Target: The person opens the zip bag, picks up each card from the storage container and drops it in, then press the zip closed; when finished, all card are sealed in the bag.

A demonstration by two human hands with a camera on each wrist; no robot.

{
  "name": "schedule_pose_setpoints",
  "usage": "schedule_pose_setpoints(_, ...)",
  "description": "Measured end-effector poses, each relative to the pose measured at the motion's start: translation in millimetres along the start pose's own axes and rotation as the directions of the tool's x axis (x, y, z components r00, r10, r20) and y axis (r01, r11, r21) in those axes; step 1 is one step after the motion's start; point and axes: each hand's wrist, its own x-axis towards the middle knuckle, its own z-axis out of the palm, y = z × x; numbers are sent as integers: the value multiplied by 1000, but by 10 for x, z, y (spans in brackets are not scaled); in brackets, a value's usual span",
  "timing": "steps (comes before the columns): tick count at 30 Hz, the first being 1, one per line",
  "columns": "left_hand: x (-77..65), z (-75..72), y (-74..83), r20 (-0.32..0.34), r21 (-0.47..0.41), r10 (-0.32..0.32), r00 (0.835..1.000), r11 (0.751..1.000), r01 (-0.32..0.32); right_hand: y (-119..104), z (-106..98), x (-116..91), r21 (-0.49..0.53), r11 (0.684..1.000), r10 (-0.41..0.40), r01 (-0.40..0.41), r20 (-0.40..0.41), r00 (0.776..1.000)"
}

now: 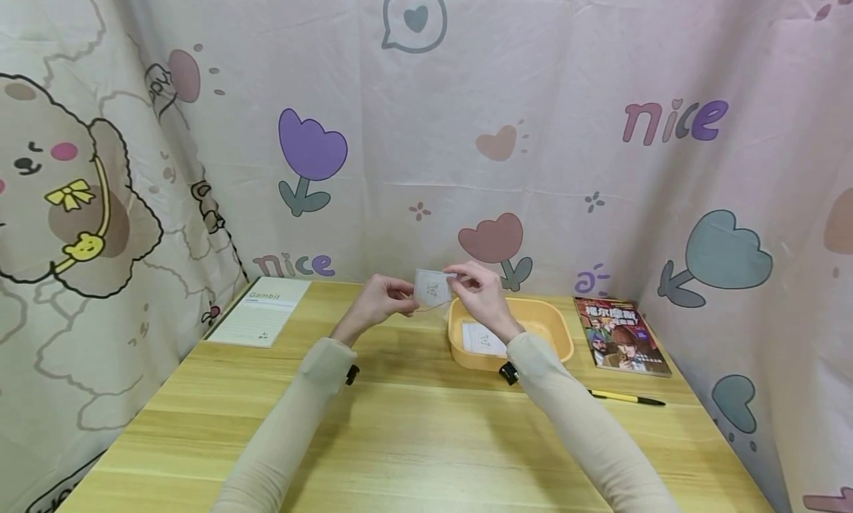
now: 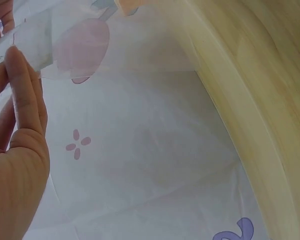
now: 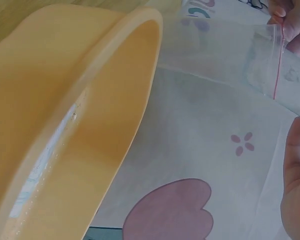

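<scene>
Both hands hold up a thin white square with a small printed drawing (image 1: 433, 288) above the back of the table. My left hand (image 1: 383, 298) pinches its left side low down, while my right hand (image 1: 481, 294) grips the upper right corner. In the right wrist view, a clear zip bag (image 3: 215, 55) with a red seal line stretches out from the fingers, overlapping the square. The left hand's fingertips (image 3: 292, 22) are right at that red line. A yellow plastic basin (image 1: 566, 343) sits under the right wrist, with a similar white printed piece (image 1: 481, 340) inside.
A white notebook (image 1: 256, 313) marked Gambit lies at the back left of the wooden table (image 1: 426, 439). To the right of the basin are a colourful comic-style book (image 1: 623, 335) and a yellow pen with black ends (image 1: 626, 398). A printed curtain (image 1: 426, 128) hangs behind.
</scene>
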Motion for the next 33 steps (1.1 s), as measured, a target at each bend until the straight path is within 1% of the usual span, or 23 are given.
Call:
schedule_pose_setpoints(3, 0, 0, 8, 0, -9, 6, 1000, 1000, -6, 46, -15, -6, 0, 1000, 10, -10, 18, 1000)
schedule_pose_setpoints(9, -5, -3, 16, -5, -26, 17, 1000, 1000, -17, 76, -14, -19, -13, 999, 46, -45, 102, 994)
schedule_pose_setpoints(14, 3, 1, 19, -6, -22, 15, 1000, 1000, -15, 100, 13, -25, -22, 999, 42, -39, 142, 989)
schedule_pose_setpoints(17, 6, 0, 27, -2, -25, 15, 1000, 1000, -15, 115, 18, -32, -20, 999, 46, -44, 151, 988)
schedule_pose_setpoints(18, -11, 0, 69, 2, -27, 15, 1000, 1000, -15, 118, 15, -35, -21, 999, 50, -47, 152, 987)
schedule_pose_setpoints(22, -18, -2, 82, 1, -28, 12, 1000, 1000, -12, 132, 5, -45, -18, 997, 72, -70, 155, 985)
schedule_pose_setpoints(24, -19, -1, 81, -5, -26, 11, 1000, 1000, -11, 138, -2, -52, -16, 996, 90, -89, 153, 984)
schedule_pose_setpoints(25, -1, 1, 43, -10, -26, 12, 1000, 1000, -12, 145, -5, -55, -13, 995, 101, -100, 152, 983)
schedule_pose_setpoints(33, 0, 2, 51, -16, -39, -2, 1000, 999, 1, 215, -82, -92, 41, 984, 167, -174, 137, 976)
